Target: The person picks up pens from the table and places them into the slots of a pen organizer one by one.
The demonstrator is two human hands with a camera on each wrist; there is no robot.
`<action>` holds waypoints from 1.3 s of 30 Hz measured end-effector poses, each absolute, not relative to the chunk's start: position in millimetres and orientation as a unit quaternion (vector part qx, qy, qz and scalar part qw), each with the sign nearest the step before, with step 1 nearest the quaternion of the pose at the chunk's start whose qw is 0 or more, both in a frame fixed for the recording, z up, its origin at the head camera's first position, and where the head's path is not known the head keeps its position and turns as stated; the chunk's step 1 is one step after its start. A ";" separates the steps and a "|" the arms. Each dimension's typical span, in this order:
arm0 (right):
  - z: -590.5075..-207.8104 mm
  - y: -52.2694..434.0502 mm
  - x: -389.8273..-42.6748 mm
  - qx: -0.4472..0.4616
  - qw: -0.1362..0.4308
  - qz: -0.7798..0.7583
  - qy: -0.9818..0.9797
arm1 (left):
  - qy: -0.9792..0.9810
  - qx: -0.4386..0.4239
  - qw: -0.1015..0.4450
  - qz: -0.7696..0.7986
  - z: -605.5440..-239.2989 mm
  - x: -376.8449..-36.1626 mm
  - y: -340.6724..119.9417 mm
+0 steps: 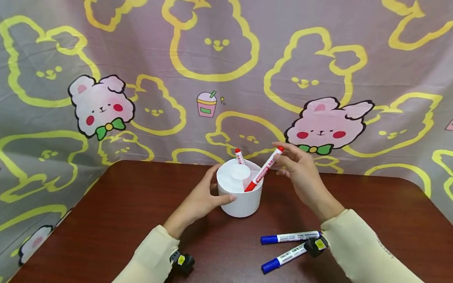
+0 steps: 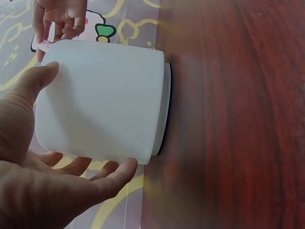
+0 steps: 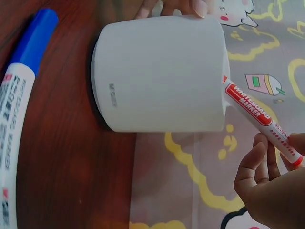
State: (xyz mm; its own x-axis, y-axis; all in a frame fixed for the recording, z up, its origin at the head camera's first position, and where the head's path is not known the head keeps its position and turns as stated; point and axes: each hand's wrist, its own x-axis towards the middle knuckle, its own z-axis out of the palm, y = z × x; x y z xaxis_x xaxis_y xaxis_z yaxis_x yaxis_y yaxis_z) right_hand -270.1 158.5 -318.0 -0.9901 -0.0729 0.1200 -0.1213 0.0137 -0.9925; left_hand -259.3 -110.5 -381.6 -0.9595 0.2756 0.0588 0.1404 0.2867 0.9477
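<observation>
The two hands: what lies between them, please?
In the head view, the white holder, a rear red marker and the slanted red marker that the right hand pinches.

Room type unclear: 1 dark wooden table (image 1: 219, 266) before a cartoon-print cloth backdrop (image 1: 230, 92).

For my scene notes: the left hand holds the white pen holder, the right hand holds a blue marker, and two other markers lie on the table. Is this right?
The colour is wrong: in the head view the right hand holds a red marker, not blue. The left hand does hold the white pen holder, and two other markers lie on the table.
</observation>
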 end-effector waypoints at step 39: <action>-347.8 133.9 -275.8 0.039 0.025 0.653 -0.756 | 0.783 0.139 0.069 0.602 -384.6 -262.3 -110.3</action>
